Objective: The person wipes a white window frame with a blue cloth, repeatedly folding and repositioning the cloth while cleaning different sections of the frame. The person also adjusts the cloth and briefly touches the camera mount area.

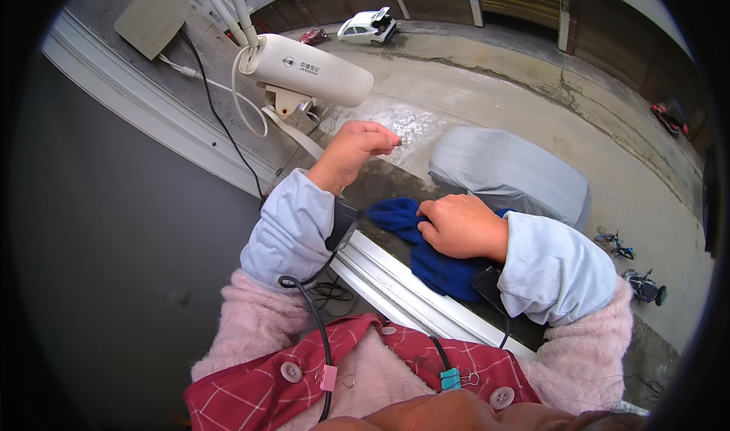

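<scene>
My left hand (351, 154) is raised past the window sill, just below the white security camera (308, 72). Its fingers are pinched together, and a tiny dark bit (398, 142) shows at the tips, too small to name. A crumpled blue cloth (437, 267) lies across the dark outer ledge (384, 181) beside the white window frame (380, 275). My right hand (462, 227) rests on that cloth, fingers curled into it with the thumb pressed against it. Both wrists carry a black device with a cable.
The camera's bracket (293, 133), a grey box (150, 22) and loose cables (205, 81) stand at the upper left. Far below on the street are a car under a grey cover (509, 168), a white car (366, 28) and a motorbike (645, 286).
</scene>
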Demonstrator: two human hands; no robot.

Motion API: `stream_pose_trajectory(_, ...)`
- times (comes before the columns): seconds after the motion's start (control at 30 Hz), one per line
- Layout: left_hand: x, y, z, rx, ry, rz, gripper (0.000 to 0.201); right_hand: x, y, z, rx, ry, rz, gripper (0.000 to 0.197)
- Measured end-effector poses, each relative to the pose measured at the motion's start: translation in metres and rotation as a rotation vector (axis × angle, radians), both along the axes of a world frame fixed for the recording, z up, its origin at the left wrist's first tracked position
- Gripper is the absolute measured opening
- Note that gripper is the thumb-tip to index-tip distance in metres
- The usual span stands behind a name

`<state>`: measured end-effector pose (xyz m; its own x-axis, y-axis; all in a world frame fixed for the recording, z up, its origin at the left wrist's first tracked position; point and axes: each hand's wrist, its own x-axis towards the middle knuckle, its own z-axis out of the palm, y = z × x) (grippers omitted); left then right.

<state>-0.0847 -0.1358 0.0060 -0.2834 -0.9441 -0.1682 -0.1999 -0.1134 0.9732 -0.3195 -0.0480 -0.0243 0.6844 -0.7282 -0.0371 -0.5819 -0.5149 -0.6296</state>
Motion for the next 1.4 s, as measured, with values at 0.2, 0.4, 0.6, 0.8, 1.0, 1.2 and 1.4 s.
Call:
stream_pose_trajectory(0.2,-0.018,-0.028,-0.021,-0.075,-0.077,0.016,0.011,0.000,0.000,0.000,0.009,0.016,0.003,0.029)
stream_pose_trajectory(0.4,-0.038,-0.045,-0.030,-0.287,-0.330,0.216,0.025,0.000,-0.001,0.002,0.008,0.014,0.000,0.029)
stream_pose_trajectory(0.6,-0.021,0.001,-0.005,-0.377,-0.437,0.020,0.020,0.000,0.000,-0.001,0.025,0.004,-0.031,0.026)
stream_pose_trajectory(0.8,0.040,0.070,0.030,-0.437,-0.394,0.019,0.018,0.002,0.001,-0.001,-0.010,-0.055,-0.027,0.027)
stream_pose_trajectory(1.0,0.080,0.109,0.029,-0.321,-0.392,0.203,0.014,0.003,0.004,0.005,-0.008,-0.157,0.029,0.025)
stream_pose_trajectory(1.2,0.080,0.131,0.016,-0.412,-0.705,-0.044,0.007,0.002,0.006,0.003,-0.028,-0.200,0.096,0.021)
stream_pose_trajectory(1.4,0.083,0.139,0.022,-0.515,-0.932,-0.265,0.003,0.002,0.005,-0.001,-0.045,-0.181,0.114,0.020)
